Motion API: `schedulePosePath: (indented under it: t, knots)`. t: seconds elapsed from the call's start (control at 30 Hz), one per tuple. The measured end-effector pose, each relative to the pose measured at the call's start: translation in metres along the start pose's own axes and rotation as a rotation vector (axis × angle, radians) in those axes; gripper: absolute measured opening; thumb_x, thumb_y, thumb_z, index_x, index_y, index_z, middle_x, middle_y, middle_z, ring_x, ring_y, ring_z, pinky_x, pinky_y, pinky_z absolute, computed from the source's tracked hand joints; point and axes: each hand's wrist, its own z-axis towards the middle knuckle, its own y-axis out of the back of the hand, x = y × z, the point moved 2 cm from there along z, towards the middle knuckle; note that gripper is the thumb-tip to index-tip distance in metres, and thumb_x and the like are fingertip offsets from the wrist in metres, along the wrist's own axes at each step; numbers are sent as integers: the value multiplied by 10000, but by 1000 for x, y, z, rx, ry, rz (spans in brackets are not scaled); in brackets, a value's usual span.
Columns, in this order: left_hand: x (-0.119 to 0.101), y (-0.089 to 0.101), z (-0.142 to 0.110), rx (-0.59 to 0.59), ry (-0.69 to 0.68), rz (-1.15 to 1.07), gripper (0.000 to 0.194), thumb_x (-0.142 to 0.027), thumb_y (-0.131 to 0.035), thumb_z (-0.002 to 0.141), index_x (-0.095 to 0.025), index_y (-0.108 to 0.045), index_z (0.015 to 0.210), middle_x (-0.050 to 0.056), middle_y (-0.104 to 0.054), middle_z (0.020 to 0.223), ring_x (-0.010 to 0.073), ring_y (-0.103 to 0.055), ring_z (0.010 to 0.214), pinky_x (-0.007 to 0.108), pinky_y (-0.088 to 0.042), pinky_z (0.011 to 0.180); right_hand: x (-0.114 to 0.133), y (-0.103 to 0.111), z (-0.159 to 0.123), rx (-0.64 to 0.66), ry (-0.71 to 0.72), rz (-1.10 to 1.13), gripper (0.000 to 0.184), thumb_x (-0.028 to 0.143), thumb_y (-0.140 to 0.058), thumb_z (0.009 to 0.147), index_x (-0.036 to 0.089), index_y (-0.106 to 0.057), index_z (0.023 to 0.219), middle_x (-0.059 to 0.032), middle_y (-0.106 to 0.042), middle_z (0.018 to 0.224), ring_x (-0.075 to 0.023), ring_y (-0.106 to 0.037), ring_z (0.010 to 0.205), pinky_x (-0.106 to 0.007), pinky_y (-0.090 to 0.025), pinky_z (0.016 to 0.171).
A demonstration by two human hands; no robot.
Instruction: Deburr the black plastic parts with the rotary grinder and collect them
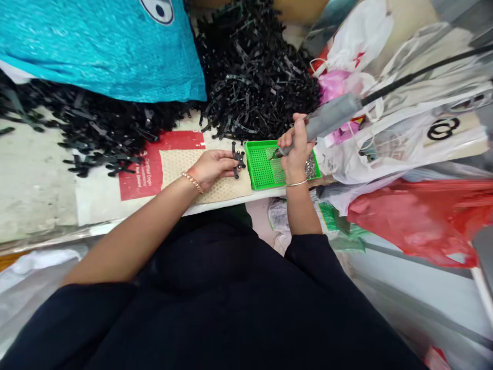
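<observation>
My left hand (214, 168) is closed on a small black plastic part with several arms (239, 160), held over a tan honeycomb-patterned mat (181, 163). In my right hand (296, 149) is a grey electric screwdriver (333, 115), its body slanting up to the right with a black cord at its rear. The screwdriver's tip points down and left, over a green perforated basket (263, 183). Small shiny metal pieces, apparently screws (310, 167), lie at the basket's right side, partly hidden by my right wrist.
A big heap of black plastic parts (258, 77) rises behind the basket, and more (103, 128) lie to the left. A shiny blue sheet (103, 46) covers some of them. White plastic bags (358, 36) and a red bag (419, 216) crowd the right side.
</observation>
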Motion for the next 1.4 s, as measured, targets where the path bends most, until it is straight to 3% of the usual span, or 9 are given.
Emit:
schedulePosePath:
  t: [0.23, 0.67, 0.83, 0.97, 1.17, 1.4]
  knots:
    - [-1, -1, -3, -31, -8, 4, 171, -4, -770, 767, -102, -773, 907, 81, -798, 839, 151, -765, 736, 297, -655, 841, -19, -8, 8, 33, 46, 16, 478, 715, -672, 877, 276, -630, 1060, 92, -393, 572, -127, -418, 478, -301, -441, 505]
    - [0, 0, -3, -46, -3, 12, 202, -13, -784, 755, -98, -777, 938, 90, -809, 883, 149, -766, 737, 276, -657, 804, -32, -6, 13, 14, -76, 110, 295, 491, -730, 879, 250, -673, 1039, 35, -617, 684, -91, -452, 484, -262, -451, 490]
    - [1, -1, -3, -57, -1, 7, 184, -6, -757, 777, -93, -778, 937, 93, -806, 886, 141, -759, 724, 249, -642, 759, -26, -5, 12, 6, -44, 94, 367, 560, -755, 824, 258, -655, 1007, 58, -543, 597, -107, -404, 480, -277, -426, 478]
    - [2, -1, -2, -55, -3, 4, 195, -10, -753, 774, -89, -783, 950, 100, -810, 902, 144, -763, 739, 244, -637, 755, -27, -5, 11, 20, -66, 42, 396, 597, -751, 811, 265, -640, 998, 39, -593, 671, -109, -418, 496, -289, -444, 496]
    - [2, -2, -2, -54, -10, -3, 199, -21, -770, 754, -93, -787, 940, 101, -810, 892, 151, -759, 743, 264, -643, 771, -25, -7, 8, 44, -2, 56, 369, 597, -756, 828, 272, -621, 940, 100, -427, 558, -100, -395, 452, -271, -421, 474]
    - [2, -3, -2, -26, -21, -23, 172, -11, -763, 752, -102, -768, 897, 88, -799, 859, 142, -740, 726, 259, -639, 756, 10, -18, 3, -25, 73, 213, 423, 665, -642, 935, 272, -599, 1083, 131, -291, 544, -84, -350, 435, -230, -398, 474]
